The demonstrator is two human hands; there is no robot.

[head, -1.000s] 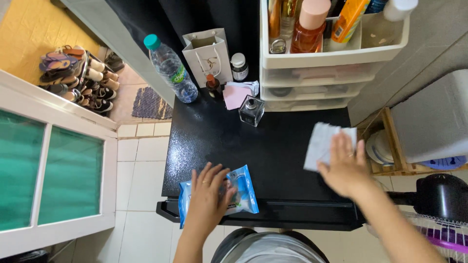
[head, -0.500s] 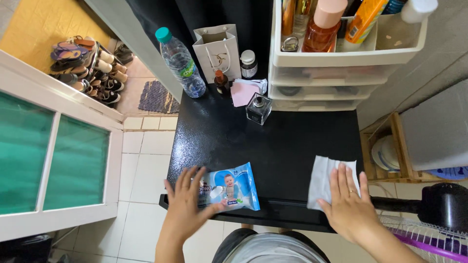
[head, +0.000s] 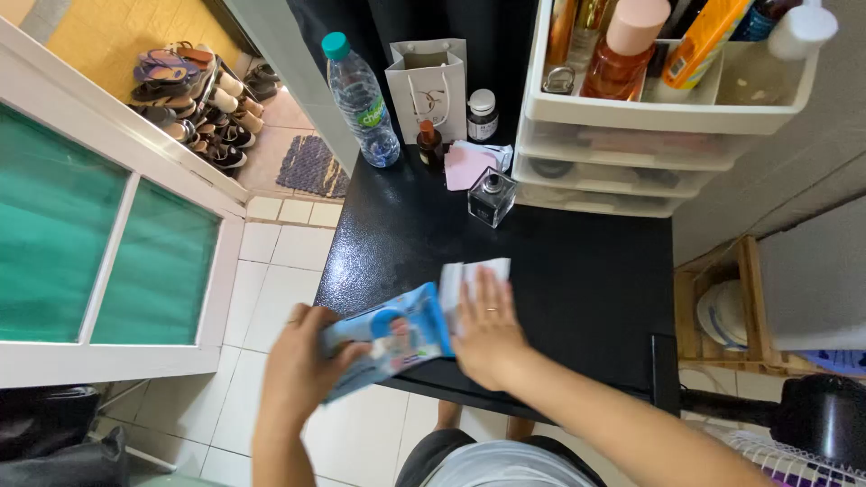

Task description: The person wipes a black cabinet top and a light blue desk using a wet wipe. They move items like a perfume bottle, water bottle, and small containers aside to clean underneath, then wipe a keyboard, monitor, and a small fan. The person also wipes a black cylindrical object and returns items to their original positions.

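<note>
Nearest, the left hand (head: 298, 370) lifts a blue wet-wipe pack (head: 386, 341) off the black worktop (head: 577, 280), grip clamped on its left end, long axis tilting up rightward. Just right, the right hand (head: 487, 329) presses flat on a white wipe (head: 469, 273), fingers spread.

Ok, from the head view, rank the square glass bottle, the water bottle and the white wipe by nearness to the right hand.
1. White wipe, under the right hand.
2. Square glass bottle, beyond it, mid-table.
3. Water bottle, far left corner.
</note>
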